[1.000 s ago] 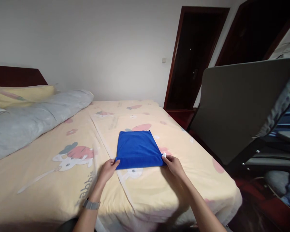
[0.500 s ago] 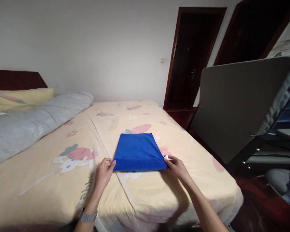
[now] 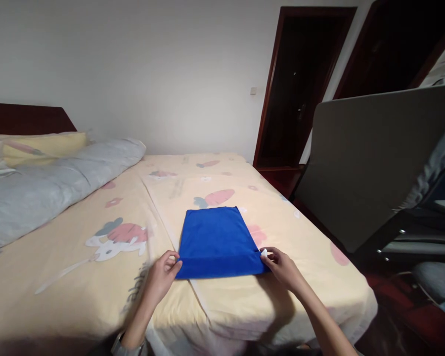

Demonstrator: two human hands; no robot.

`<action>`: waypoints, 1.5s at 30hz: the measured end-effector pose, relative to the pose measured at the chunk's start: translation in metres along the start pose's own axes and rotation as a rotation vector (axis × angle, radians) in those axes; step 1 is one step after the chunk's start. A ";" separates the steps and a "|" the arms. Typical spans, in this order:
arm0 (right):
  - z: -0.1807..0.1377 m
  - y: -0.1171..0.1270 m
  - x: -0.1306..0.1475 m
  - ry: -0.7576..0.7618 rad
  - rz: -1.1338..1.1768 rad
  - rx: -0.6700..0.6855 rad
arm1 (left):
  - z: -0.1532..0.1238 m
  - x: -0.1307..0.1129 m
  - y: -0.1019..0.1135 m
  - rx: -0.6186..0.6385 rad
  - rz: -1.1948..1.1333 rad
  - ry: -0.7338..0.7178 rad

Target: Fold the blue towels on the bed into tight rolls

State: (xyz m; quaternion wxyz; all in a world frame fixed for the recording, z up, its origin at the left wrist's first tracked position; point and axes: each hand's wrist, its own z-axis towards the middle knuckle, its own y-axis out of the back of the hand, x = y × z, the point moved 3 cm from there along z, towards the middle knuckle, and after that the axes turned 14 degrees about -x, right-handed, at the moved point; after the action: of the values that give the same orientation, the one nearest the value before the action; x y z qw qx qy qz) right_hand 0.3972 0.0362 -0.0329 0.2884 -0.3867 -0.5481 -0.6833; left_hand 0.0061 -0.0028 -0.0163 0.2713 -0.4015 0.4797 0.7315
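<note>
"Head view: what do we have hold of?"

"Our left fingers (image 3: pixel 175 269) pinch the blue cloth (image 3: pixel 218 235) by its left edge; our right fingers (image 3: pixel 269 262) pinch its right edge, touching a white tag (image 3: pixel 264 253)."

"Where does it lie?"

"Between both sets of fingers and stretching away beyond them, on the patterned bed (image 3: pixel 244 309)."

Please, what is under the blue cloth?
Under the blue cloth is the bedsheet. A pink print shows beside the cloth's right edge. The area directly beneath is covered, so I cannot tell whether anything else lies there.
</note>
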 end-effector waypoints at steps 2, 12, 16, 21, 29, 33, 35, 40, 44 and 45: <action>-0.002 -0.001 -0.003 0.000 -0.035 0.041 | -0.003 -0.001 -0.001 0.036 0.063 -0.016; -0.008 -0.006 0.001 0.038 -0.234 0.047 | -0.004 0.000 -0.003 0.084 0.185 -0.061; -0.012 -0.008 0.004 0.086 -0.315 0.034 | -0.006 0.003 -0.005 0.062 0.203 -0.102; -0.016 -0.004 0.007 0.249 -0.389 -0.126 | -0.013 -0.005 0.001 -0.053 0.240 -0.385; -0.032 0.008 0.034 0.562 -0.222 0.125 | -0.030 -0.001 0.008 0.221 0.319 -0.553; -0.029 0.005 0.017 0.520 -0.217 0.218 | -0.021 0.009 0.007 0.255 0.247 -0.421; -0.025 0.005 0.012 0.515 -0.215 0.185 | -0.016 0.011 0.008 0.238 0.196 -0.376; -0.016 0.009 0.013 0.403 -0.121 0.161 | -0.010 0.005 0.012 0.169 0.107 -0.289; -0.005 0.009 0.012 0.254 -0.013 0.142 | -0.004 0.003 0.008 0.140 0.077 -0.195; -0.001 0.007 0.011 0.238 0.011 0.131 | -0.001 0.004 0.006 0.120 0.052 -0.174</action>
State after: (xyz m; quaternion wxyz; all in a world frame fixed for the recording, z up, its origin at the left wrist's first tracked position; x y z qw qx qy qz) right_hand 0.3970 0.0336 -0.0200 0.3797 -0.2864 -0.5511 -0.6856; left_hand -0.0006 -0.0057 -0.0173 0.3164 -0.3066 0.5078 0.7403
